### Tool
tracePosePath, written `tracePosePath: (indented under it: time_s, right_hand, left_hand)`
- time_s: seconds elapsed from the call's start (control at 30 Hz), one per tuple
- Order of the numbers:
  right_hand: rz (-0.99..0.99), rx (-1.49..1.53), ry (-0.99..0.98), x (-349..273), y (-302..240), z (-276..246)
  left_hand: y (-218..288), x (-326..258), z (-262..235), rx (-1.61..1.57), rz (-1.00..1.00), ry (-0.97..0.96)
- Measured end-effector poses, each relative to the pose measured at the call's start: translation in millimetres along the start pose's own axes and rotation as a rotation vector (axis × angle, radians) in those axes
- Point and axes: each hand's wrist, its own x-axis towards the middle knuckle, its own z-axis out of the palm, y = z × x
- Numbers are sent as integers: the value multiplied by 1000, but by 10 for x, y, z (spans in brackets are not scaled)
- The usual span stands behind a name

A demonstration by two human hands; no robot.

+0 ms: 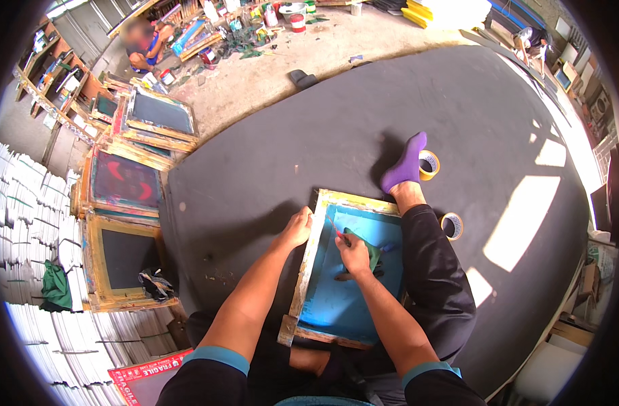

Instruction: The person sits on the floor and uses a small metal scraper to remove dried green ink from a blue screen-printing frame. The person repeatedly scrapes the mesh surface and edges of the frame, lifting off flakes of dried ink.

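Observation:
A wooden screen-printing frame with blue mesh lies tilted across my lap, between my legs. My left hand is closed on its left rail, near the upper corner. Over the mesh, my right hand pinches a slim red-and-black handheld tool, its thin end pointing up and left toward the mesh. Whether it is a brush or a pen is too small to tell. Beside and under the right hand is a dark green cloth; whether the fingers also hold it I cannot tell.
Two tape rolls lie on the dark table beside my right leg and purple-socked foot. Other screen frames and paper stacks line the left. Paint cans and a crouching person are beyond; another person is far right.

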Motion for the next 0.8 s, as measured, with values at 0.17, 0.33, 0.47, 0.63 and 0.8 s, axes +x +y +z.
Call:
tracePosePath:
  time_s: [0.17, 0.33, 0.47, 0.63, 0.8]
  right_hand:
    - [-38, 17, 3, 45, 82, 56]
    - [-65, 16, 54, 40, 106, 132]
    - [-67, 100, 144, 214, 164, 416]
    - [-1, 148, 241, 254, -227, 646]
    - [29, 121, 169, 130, -310, 784]
  left_hand:
    - [276, -98, -60, 205, 57, -11]
    - [493, -97, -199, 507, 76, -98]
    - [346, 31, -136, 489, 147, -100]
    - [239, 88, -146, 190, 124, -43]
    - [25, 102, -13, -5, 191, 154]
